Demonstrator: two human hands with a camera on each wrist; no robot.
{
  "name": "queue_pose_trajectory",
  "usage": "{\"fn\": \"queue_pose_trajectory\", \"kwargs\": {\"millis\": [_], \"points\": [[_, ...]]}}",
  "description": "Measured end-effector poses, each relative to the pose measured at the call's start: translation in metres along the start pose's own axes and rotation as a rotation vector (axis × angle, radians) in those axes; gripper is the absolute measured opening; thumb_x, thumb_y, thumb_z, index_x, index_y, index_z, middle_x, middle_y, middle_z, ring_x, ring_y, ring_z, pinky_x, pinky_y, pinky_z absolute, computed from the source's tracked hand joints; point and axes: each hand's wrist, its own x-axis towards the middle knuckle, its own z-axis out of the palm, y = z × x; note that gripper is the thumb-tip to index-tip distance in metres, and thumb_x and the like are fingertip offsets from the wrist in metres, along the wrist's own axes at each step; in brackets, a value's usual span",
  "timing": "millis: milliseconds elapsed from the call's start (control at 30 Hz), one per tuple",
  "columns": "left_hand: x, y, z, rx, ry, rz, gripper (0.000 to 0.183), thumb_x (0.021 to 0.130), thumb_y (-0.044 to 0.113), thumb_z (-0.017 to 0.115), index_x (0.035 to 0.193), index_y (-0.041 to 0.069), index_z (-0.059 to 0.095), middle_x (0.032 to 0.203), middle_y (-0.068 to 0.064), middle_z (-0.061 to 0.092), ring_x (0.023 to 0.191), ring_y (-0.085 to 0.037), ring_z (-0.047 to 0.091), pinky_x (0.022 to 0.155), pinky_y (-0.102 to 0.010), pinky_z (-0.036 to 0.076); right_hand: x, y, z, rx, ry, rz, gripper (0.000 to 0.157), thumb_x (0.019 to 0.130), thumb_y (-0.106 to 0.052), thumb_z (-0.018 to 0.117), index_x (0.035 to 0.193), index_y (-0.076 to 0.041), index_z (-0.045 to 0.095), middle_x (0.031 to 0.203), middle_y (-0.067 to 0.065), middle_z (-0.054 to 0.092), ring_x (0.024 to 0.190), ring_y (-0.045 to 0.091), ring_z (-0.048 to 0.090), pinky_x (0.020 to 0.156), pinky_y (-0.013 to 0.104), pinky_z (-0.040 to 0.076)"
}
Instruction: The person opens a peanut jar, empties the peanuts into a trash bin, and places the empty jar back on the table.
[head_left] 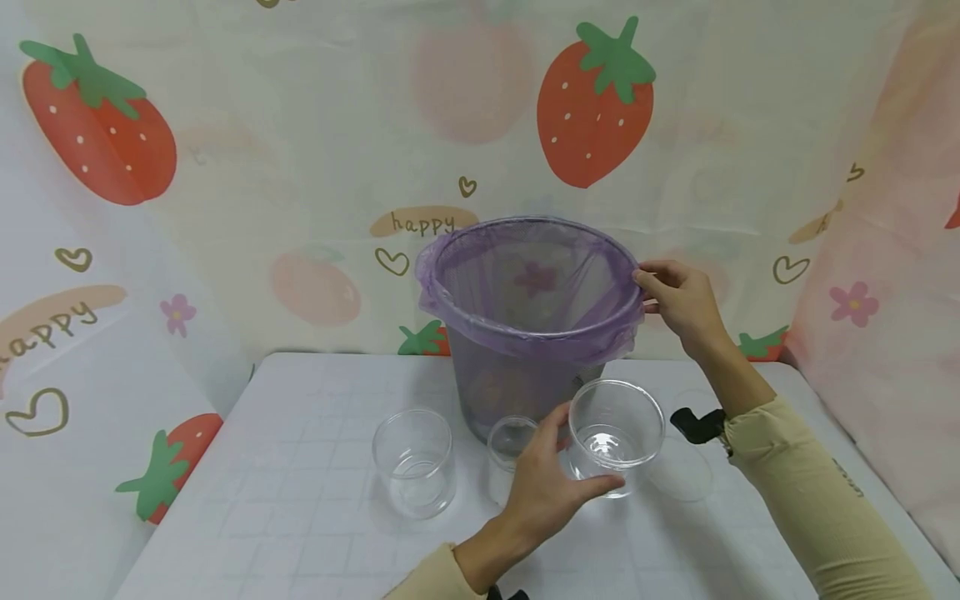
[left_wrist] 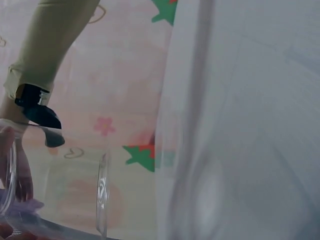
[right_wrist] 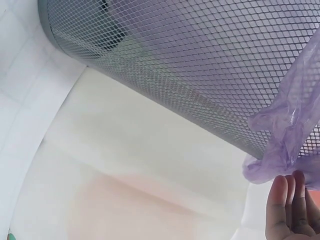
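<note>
A grey mesh wastebasket (head_left: 487,387) stands near the table's back edge, lined with a purple bin bag (head_left: 600,337) folded over its rim. My right hand (head_left: 681,302) pinches the bag at the rim's right side; in the right wrist view, its fingertips (right_wrist: 280,187) meet the gathered purple plastic (right_wrist: 282,145). In front of the basket, my left hand (head_left: 542,487) holds a clear round glass container (head_left: 618,429), thumb at the near side and fingers at the far left. The glass hangs over the table, its mouth tipped slightly toward me.
A similar glass container (head_left: 414,467) sits upright on the white table (head_left: 300,517) to the left. Between it and my left hand stands a smaller clear glass (head_left: 510,446), partly hidden. A strawberry-print curtain (head_left: 315,167) hangs behind the table.
</note>
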Motion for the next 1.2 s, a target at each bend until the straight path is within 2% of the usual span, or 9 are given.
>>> {"fn": "queue_pose_trajectory", "kwargs": {"millis": [167, 300, 533, 767, 900, 1200], "points": [[-0.001, -0.003, 0.008, 0.027, -0.007, 0.032, 0.089, 0.065, 0.033, 0.091, 0.139, 0.013, 0.045, 0.131, -0.001, 0.058, 0.114, -0.015, 0.059, 0.095, -0.029, 0.053, 0.000, 0.000, -0.001, 0.002, -0.002, 0.007, 0.045, 0.098, -0.025, 0.057, 0.128, 0.009, 0.054, 0.081, -0.020, 0.061, 0.076, -0.003, 0.060, 0.069, 0.013, 0.055], [-0.003, -0.008, 0.016, 0.038, -0.024, 0.025, 0.088, 0.065, 0.033, 0.091, 0.138, 0.014, 0.046, 0.130, -0.002, 0.060, 0.112, -0.014, 0.059, 0.093, -0.027, 0.053, -0.001, 0.001, -0.001, -0.009, -0.005, 0.015, 0.046, 0.099, -0.026, 0.057, 0.129, 0.008, 0.054, 0.082, -0.020, 0.061, 0.077, -0.003, 0.060, 0.070, 0.013, 0.055], [-0.005, -0.018, 0.025, 0.082, -0.051, -0.046, 0.088, 0.066, 0.034, 0.090, 0.139, 0.015, 0.045, 0.129, -0.005, 0.061, 0.109, -0.014, 0.060, 0.091, -0.027, 0.052, 0.000, 0.002, -0.001, -0.008, -0.006, 0.013, 0.046, 0.099, -0.026, 0.057, 0.130, 0.008, 0.054, 0.082, -0.020, 0.061, 0.077, -0.003, 0.060, 0.070, 0.012, 0.054], [-0.007, -0.029, 0.035, 0.124, -0.065, -0.142, 0.092, 0.068, 0.037, 0.089, 0.142, 0.010, 0.041, 0.134, -0.008, 0.058, 0.120, -0.022, 0.057, 0.100, -0.036, 0.049, 0.000, 0.001, -0.001, 0.000, -0.003, 0.006, 0.046, 0.099, -0.026, 0.057, 0.129, 0.009, 0.054, 0.083, -0.018, 0.061, 0.077, -0.003, 0.060, 0.069, 0.012, 0.054], [-0.008, -0.033, 0.041, 0.140, -0.060, -0.172, 0.092, 0.069, 0.037, 0.088, 0.142, 0.010, 0.040, 0.134, -0.009, 0.056, 0.122, -0.025, 0.056, 0.102, -0.040, 0.047, 0.000, 0.001, -0.001, -0.002, -0.004, 0.003, 0.046, 0.099, -0.026, 0.057, 0.129, 0.009, 0.053, 0.084, -0.018, 0.061, 0.077, -0.003, 0.060, 0.069, 0.012, 0.054], [-0.009, -0.038, 0.048, 0.150, -0.063, -0.223, 0.092, 0.070, 0.035, 0.087, 0.142, 0.008, 0.037, 0.134, -0.011, 0.055, 0.121, -0.028, 0.057, 0.100, -0.041, 0.048, 0.000, 0.002, -0.001, 0.002, -0.005, -0.003, 0.046, 0.099, -0.025, 0.057, 0.129, 0.009, 0.053, 0.083, -0.019, 0.061, 0.076, -0.003, 0.060, 0.069, 0.012, 0.054]]}}
